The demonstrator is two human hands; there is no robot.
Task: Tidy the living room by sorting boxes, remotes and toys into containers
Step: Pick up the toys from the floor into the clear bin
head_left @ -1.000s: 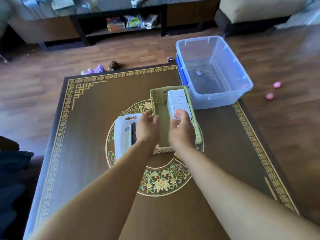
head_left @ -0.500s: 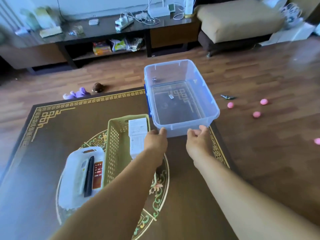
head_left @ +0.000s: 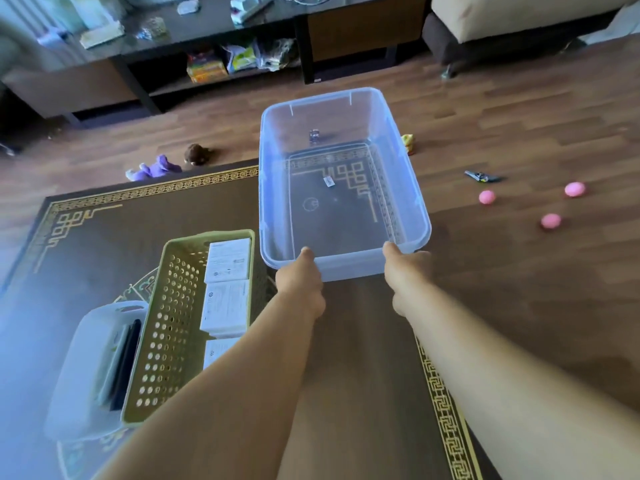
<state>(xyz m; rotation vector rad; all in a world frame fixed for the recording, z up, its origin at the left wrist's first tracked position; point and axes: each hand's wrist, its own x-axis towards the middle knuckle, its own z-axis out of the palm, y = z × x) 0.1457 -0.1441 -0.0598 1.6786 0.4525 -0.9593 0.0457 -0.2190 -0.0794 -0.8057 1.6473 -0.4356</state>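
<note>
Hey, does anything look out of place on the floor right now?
Yes: three pink balls, a purple plush toy, a brown plush toy and a yellow toy lie scattered on the wooden floor, outside any container.

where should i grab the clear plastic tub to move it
Probably the rim of the near short wall of the clear plastic tub, coming from your own side, one hand toward each corner. The rim forms a lip that curled fingers can hook, and that wall faces you. The left hand and right hand already hold it there, spaced apart, which should keep the empty tub level.
</note>
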